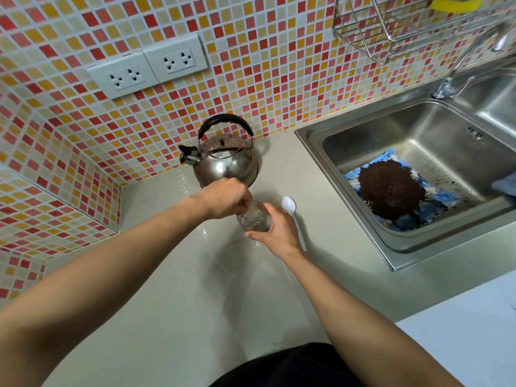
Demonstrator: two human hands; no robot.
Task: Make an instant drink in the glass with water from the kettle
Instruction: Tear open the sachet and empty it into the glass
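A: Where was the clear, round drinking glass point(255, 219) found?

B: It was seen on the pale grey countertop point(173, 289), just in front of the rounded stainless-steel kettle with the black arched handle point(226, 160). It was steadied by the right hand point(276, 230), whose fingers were curled partly round its right side and lower rim.

A: And the left hand point(226, 198)?

B: It was held over the glass's mouth, fingers pinched together and pointing down. Whether anything was held in that pinch could not be told.

A: What else was noted nearby?

B: A white plastic spoon point(293, 219) was laid just beside the right hand, untouched. Further right, a dark brown heap of grounds on a blue cloth point(391, 188) was seen in the steel sink point(360, 230).

A: What could be judged to go wrong?

B: The glass could be tipped if the rim were knocked by the left hand. Powder could be scattered on the counter if released off-centre. Later, fingers wrapped round the glass could be scalded by hot water from the kettle.
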